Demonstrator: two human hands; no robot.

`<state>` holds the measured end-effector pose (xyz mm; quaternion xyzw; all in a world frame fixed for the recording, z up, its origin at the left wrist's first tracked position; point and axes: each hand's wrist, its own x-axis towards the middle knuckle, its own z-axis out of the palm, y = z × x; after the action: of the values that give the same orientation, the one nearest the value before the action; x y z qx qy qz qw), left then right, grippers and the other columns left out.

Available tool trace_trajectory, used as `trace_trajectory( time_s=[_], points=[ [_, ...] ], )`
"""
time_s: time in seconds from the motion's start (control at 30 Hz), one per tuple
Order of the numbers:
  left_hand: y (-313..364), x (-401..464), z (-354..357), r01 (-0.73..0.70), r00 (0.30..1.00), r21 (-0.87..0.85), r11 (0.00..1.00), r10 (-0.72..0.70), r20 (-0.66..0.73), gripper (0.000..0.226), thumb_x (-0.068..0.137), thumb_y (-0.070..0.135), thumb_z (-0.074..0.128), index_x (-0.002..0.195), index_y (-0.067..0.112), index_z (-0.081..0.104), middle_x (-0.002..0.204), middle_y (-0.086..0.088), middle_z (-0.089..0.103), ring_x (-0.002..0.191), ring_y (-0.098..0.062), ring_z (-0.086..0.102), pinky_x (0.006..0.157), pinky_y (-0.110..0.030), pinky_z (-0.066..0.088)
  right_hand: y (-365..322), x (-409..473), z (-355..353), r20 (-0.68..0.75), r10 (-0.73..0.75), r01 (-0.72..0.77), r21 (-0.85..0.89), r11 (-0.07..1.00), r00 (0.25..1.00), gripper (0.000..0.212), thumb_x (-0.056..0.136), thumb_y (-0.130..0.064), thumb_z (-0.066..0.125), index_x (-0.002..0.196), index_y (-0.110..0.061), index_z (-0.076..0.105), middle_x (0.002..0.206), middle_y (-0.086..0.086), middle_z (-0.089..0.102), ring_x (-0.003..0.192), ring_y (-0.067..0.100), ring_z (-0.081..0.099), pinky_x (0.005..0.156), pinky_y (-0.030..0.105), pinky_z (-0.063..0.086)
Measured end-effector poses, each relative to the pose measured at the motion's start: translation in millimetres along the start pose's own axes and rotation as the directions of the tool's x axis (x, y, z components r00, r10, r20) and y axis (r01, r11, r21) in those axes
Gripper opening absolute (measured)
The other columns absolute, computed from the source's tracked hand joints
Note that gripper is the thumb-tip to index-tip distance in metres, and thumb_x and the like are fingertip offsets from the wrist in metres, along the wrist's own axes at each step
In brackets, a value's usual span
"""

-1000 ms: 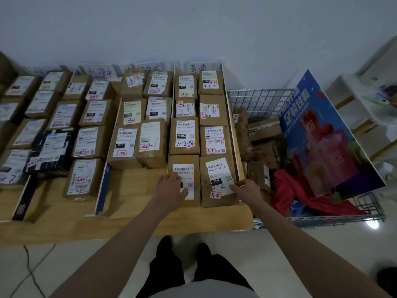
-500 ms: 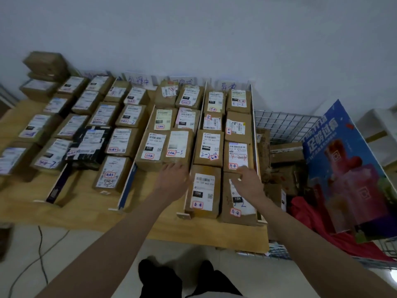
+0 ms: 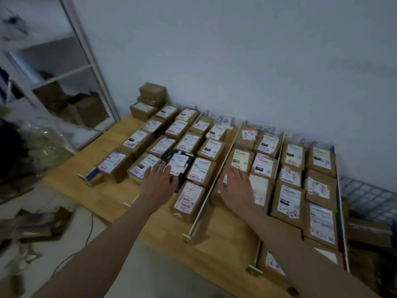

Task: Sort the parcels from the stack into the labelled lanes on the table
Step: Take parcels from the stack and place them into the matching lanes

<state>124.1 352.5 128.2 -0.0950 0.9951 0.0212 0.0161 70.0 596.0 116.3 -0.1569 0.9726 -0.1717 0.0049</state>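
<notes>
The parcels (image 3: 194, 172) are small brown cardboard boxes with white labels on top, packed in rows between thin dividers (image 3: 211, 179) on the wooden table (image 3: 111, 190). From here they look light and stiff, easy to slide; I'd take one by its two long sides, or press flat on the lid and push. The labels look smooth and might slip under a fingertip.

Both hands are empty, fingers spread and fairly straight. The left hand (image 3: 158, 181) lies over the near edge of a black parcel (image 3: 178, 162) in the middle lanes, whether touching or just above is hard to tell through the blur. The right hand (image 3: 235, 190) is flat over a box one lane across, beyond the long divider. The two hands are well apart.

A small stack (image 3: 151, 96) sits at the far left corner against the wall (image 3: 236, 61).

Room is tight: boxes sit side against side, so lifting straight up looks safer than dragging. The near strip of table is bare wood, and the dividers stand proud enough to catch a careless wrist. A wire basket (image 3: 365, 196) shows at the right edge.
</notes>
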Motion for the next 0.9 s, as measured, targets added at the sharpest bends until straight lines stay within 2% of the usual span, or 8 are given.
trace_trajectory(
  time_s=[0.13, 0.33, 0.63, 0.8, 0.9],
  points=[
    [-74.5, 8.0, -12.0, 0.062, 0.998, 0.011, 0.998, -0.062, -0.021, 0.059, 0.102, 0.051, 0.029, 0.15, 0.017, 0.035, 0.158, -0.003, 0.033, 0.146, -0.022, 0.027, 0.121, -0.042, 0.019, -70.6, 31.8, 22.0, -0.001, -0.045, 0.045, 0.013, 0.999, 0.999, 0.057, 0.104, -0.042, 0.036, 0.154, -0.015, 0.028, 0.159, 0.004, 0.029, 0.148, 0.024, 0.024, 0.121, 0.041, 0.018],
    [-172.3, 22.1, -29.6, 0.114, 0.993, 0.028, 0.993, -0.113, -0.031, 0.056, 0.101, 0.049, 0.032, 0.144, 0.015, 0.042, 0.152, -0.006, 0.04, 0.142, -0.025, 0.034, 0.117, -0.044, 0.026, -158.1, 69.8, 54.8, 0.006, -0.104, 0.104, 0.014, 0.994, 0.995, 0.057, 0.103, -0.043, 0.037, 0.151, -0.014, 0.031, 0.154, 0.005, 0.036, 0.144, 0.024, 0.03, 0.119, 0.04, 0.028],
    [-281.3, 73.1, -32.9, 0.17, 0.984, 0.028, 0.985, -0.168, -0.053, 0.058, 0.102, 0.051, 0.03, 0.149, 0.017, 0.036, 0.157, -0.004, 0.034, 0.145, -0.022, 0.028, 0.12, -0.04, 0.017, -250.1, 147.6, 93.3, -0.008, -0.128, 0.128, -0.003, 0.992, 0.992, 0.052, 0.102, -0.041, 0.04, 0.146, -0.013, 0.038, 0.146, 0.006, 0.044, 0.137, 0.025, 0.038, 0.113, 0.038, 0.033],
    [-335.6, 124.7, -37.8, 0.154, 0.987, 0.07, 0.986, -0.15, -0.059, 0.058, 0.103, 0.049, 0.03, 0.149, 0.015, 0.036, 0.157, -0.004, 0.034, 0.145, -0.022, 0.028, 0.121, -0.04, 0.018, -299.3, 218.7, 128.9, -0.043, -0.091, 0.093, 0.058, 0.994, 0.995, 0.05, 0.1, -0.039, 0.044, 0.142, -0.013, 0.041, 0.142, 0.007, 0.047, 0.132, 0.024, 0.042, 0.11, 0.039, 0.038],
    [-368.7, 156.0, -38.6, 0.113, 0.994, 0.119, 0.986, -0.112, -0.014, 0.058, 0.103, 0.049, 0.03, 0.149, 0.015, 0.035, 0.156, -0.004, 0.034, 0.145, -0.022, 0.028, 0.121, -0.04, 0.019, -326.5, 258.8, 154.6, -0.021, -0.076, 0.078, 0.091, 0.993, 0.997, 0.05, 0.101, -0.037, 0.044, 0.143, -0.01, 0.04, 0.144, 0.009, 0.045, 0.134, 0.027, 0.04, 0.11, 0.039, 0.036]
  ],
)
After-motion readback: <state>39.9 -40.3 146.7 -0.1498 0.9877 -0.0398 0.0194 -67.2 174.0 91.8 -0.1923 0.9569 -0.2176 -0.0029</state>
